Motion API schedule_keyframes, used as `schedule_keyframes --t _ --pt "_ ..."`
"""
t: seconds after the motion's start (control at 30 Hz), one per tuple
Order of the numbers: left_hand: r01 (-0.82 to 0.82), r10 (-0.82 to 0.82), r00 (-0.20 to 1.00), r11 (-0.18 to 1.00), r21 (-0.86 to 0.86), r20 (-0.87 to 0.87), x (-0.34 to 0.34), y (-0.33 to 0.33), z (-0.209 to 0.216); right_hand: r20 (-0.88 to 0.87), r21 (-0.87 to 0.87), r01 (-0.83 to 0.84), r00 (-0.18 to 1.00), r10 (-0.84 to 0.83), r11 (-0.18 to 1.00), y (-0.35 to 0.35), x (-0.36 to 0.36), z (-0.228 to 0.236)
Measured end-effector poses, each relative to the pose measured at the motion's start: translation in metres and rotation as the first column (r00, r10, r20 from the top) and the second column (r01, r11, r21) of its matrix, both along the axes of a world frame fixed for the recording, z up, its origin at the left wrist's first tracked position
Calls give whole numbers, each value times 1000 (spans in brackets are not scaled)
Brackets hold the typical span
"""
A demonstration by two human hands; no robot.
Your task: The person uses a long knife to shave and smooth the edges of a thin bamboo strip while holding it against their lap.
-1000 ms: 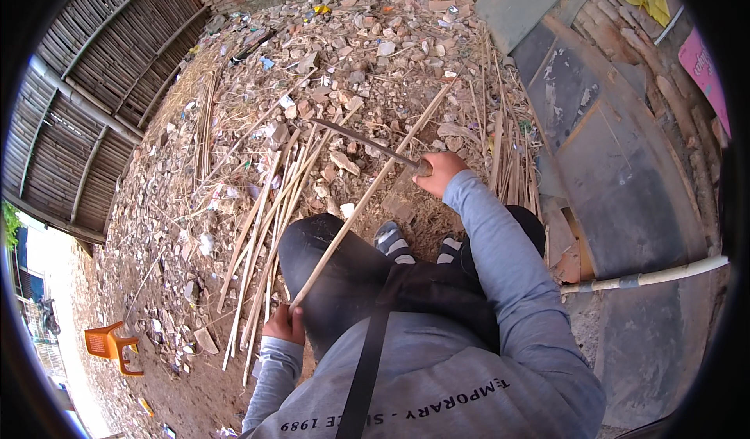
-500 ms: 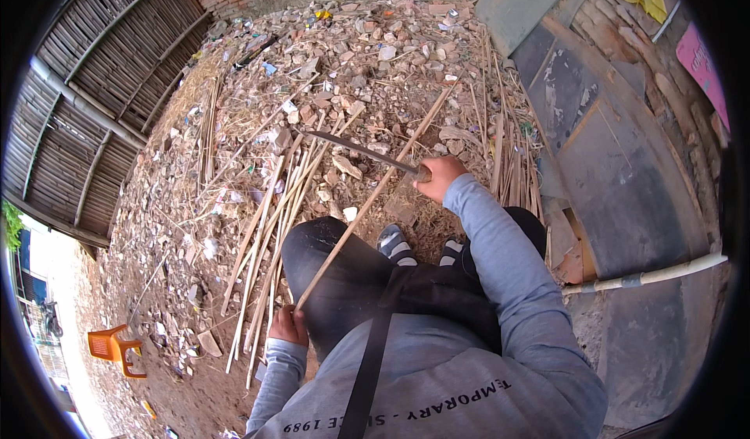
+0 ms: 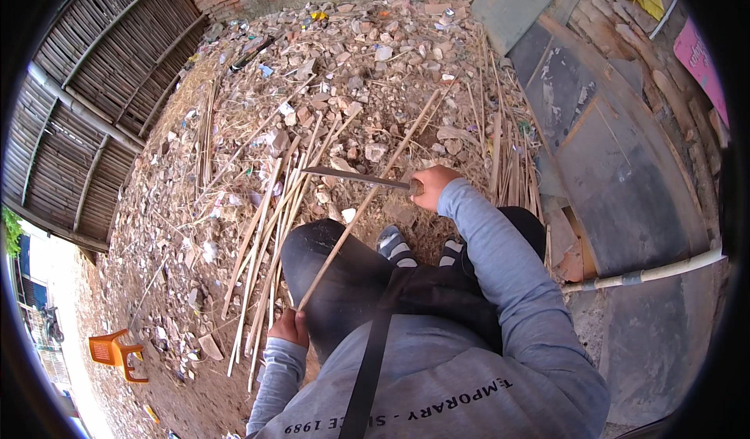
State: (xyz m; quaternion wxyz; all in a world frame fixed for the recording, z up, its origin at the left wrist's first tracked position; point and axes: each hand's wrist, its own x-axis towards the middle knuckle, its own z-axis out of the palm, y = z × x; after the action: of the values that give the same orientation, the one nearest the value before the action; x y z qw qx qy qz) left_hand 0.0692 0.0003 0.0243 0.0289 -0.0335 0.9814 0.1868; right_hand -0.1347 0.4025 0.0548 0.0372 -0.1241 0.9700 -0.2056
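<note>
My left hand (image 3: 289,327), low beside my left knee, is closed round the near end of a long bamboo strip (image 3: 407,141). The strip slants up and away to the right, passing over my left thigh. In my right hand (image 3: 435,187) is the handle of a long-bladed knife, like a machete (image 3: 355,176). Its dark blade points left and crosses the strip near the middle of its length. Whether the edge presses on the strip or only rests there, I cannot tell.
Several bamboo strips (image 3: 269,240) lie in a loose pile left of my knee, and more (image 3: 505,154) lie at the right. Stony rubble covers the ground. Dark boards (image 3: 625,205) lean along the right, with a bamboo pole (image 3: 648,273). An orange chair (image 3: 116,351) stands far left.
My right hand has drawn the knife nearer along the strip, and the blade now lies flatter across it. The strip's far end has shifted slightly left. My left hand keeps its hold.
</note>
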Motion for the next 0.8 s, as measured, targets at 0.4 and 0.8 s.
schedule_keyframes --t 0.4,0.8 --pt "-1 1 1000 999 -35 -12 -2 4 -1 110 36 133 985 -136 990 -3 -8 -8" --pt "16 -17 1000 996 -86 -20 -7 -5 -7 167 11 306 938 -304 952 5 -26 -32"
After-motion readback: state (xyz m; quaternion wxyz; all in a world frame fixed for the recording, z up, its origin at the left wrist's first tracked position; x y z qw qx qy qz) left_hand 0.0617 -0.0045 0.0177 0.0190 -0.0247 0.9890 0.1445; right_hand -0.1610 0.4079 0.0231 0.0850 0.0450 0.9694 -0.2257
